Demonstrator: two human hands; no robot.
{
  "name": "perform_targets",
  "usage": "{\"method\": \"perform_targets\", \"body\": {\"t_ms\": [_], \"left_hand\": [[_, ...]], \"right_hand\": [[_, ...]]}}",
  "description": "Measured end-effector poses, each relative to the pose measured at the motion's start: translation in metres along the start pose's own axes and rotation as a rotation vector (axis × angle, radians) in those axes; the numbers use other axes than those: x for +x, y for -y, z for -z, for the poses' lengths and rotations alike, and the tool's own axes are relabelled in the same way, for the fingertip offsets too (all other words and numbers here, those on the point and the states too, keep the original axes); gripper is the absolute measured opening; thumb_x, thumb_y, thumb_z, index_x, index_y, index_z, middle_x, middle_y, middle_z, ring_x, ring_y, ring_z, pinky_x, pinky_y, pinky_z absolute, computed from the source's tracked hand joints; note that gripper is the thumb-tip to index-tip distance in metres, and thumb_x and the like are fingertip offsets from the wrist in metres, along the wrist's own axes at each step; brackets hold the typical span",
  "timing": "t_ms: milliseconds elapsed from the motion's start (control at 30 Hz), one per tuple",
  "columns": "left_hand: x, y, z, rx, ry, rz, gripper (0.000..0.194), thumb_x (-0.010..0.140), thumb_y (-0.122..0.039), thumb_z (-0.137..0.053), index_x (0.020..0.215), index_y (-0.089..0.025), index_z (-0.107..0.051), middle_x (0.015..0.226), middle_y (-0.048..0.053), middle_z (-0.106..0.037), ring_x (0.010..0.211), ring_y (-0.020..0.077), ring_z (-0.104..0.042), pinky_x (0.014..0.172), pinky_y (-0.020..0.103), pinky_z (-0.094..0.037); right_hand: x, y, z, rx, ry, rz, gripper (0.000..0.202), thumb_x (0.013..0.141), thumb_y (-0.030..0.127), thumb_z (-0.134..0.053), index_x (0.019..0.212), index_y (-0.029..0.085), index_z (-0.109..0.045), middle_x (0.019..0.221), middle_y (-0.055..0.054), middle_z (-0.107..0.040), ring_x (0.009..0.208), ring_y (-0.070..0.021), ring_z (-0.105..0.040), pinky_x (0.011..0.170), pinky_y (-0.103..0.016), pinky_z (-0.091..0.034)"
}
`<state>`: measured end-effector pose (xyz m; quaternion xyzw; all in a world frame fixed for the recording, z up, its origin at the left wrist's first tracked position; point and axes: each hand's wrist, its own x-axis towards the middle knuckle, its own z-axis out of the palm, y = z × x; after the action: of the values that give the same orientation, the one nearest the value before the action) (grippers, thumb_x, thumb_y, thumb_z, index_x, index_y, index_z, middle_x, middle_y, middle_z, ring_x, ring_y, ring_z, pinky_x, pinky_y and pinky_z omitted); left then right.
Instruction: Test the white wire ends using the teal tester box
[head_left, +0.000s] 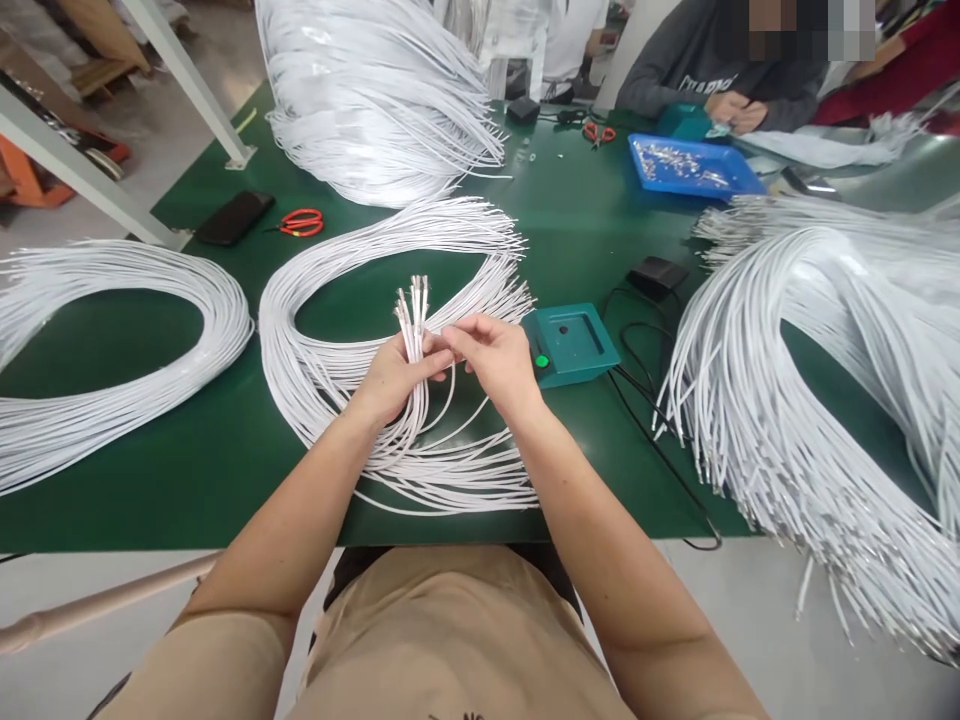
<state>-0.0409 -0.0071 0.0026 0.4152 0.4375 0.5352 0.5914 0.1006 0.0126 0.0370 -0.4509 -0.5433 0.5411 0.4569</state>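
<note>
Right now, the left hand (394,375) is wrapping its fingers and thumb around a bunch of white cables (416,345), and their metal-tipped ends are standing up above its grip while their lower lengths are curving down beside the wrist. The right hand (495,360) is bringing thumb and forefinger together in a pinch just beside that bunch, though I cannot tell whether a cable is sitting between the tips. Beneath and around both hands, a looped coil of white cables (289,375) is lying on the green table (150,510). Just beyond the right hand's outer side, a green device (577,345) is resting on the tabletop, its round button (541,361) glowing green, with a black box (657,277) lying past it. Farther out to the right of that hand, a big white cable bundle (750,380) is spilling over the table's near edge. Ahead of the left hand and off to its left, red-handled snips (301,222) are lying near a dark flat object (235,217), and nearer, another cable coil (217,310) is spreading leftward. Well ahead of the right hand, a blue tray (694,182) is holding small metallic pieces, and beyond it a person in a dark sleeve (652,85) is working with both hands close together
</note>
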Motion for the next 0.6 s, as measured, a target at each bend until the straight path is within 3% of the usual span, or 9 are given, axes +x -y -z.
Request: {"method": "perform_targets", "body": {"t_ms": [133, 333, 433, 533, 600], "left_hand": [[0.000, 0.004, -0.004, 0.045, -0.033, -0.043, 0.042, 0.063, -0.028, -0.082, 0.066, -0.018, -0.041, 0.065, -0.005, -0.055, 0.060, 0.0087, -0.054, 0.055, 0.021, -0.041], [-0.002, 0.003, -0.004, 0.120, -0.023, -0.048, 0.041, 0.066, -0.030, -0.079, 0.068, -0.019, -0.039, 0.072, -0.002, -0.061, 0.062, 0.0100, -0.055, 0.055, 0.023, -0.040], [-0.003, 0.002, -0.005, 0.152, -0.017, -0.049, 0.040, 0.067, -0.030, -0.078, 0.068, -0.019, -0.039, 0.074, -0.002, -0.061, 0.062, 0.0099, -0.055, 0.055, 0.023, -0.040], [-0.003, 0.001, -0.007, 0.177, 0.002, -0.039, 0.037, 0.066, -0.027, -0.076, 0.067, -0.019, -0.039, 0.072, -0.002, -0.060, 0.062, 0.0111, -0.057, 0.055, 0.024, -0.041], [-0.003, 0.000, -0.009, 0.178, 0.019, -0.040, 0.036, 0.067, -0.026, -0.074, 0.067, -0.020, -0.039, 0.069, -0.002, -0.060, 0.062, 0.0124, -0.059, 0.055, 0.024, -0.042]], "right_hand": [[-0.004, -0.003, 0.000, 0.072, 0.049, -0.042, 0.014, 0.074, 0.028, -0.063, 0.069, 0.016, -0.070, 0.065, 0.001, -0.065, 0.056, -0.0080, -0.049, 0.054, -0.022, -0.038], [-0.002, -0.009, 0.007, 0.366, 0.149, -0.274, 0.018, 0.068, 0.032, -0.070, 0.066, 0.014, -0.065, 0.051, 0.005, -0.046, 0.050, -0.0062, -0.038, 0.050, -0.022, -0.030], [-0.002, -0.013, 0.008, 0.435, 0.143, -0.324, 0.019, 0.065, 0.028, -0.068, 0.056, 0.017, -0.056, 0.047, 0.008, -0.034, 0.047, -0.0056, -0.032, 0.047, -0.022, -0.026], [-0.001, -0.011, 0.006, 0.397, 0.114, -0.326, 0.029, 0.066, 0.030, -0.065, 0.049, 0.019, -0.044, 0.046, 0.007, -0.032, 0.046, -0.0070, -0.037, 0.047, -0.023, -0.028], [0.001, -0.007, 0.004, 0.351, 0.101, -0.314, 0.035, 0.071, 0.039, -0.063, 0.050, 0.019, -0.044, 0.046, 0.007, -0.034, 0.046, -0.0074, -0.040, 0.048, -0.023, -0.030]]}}
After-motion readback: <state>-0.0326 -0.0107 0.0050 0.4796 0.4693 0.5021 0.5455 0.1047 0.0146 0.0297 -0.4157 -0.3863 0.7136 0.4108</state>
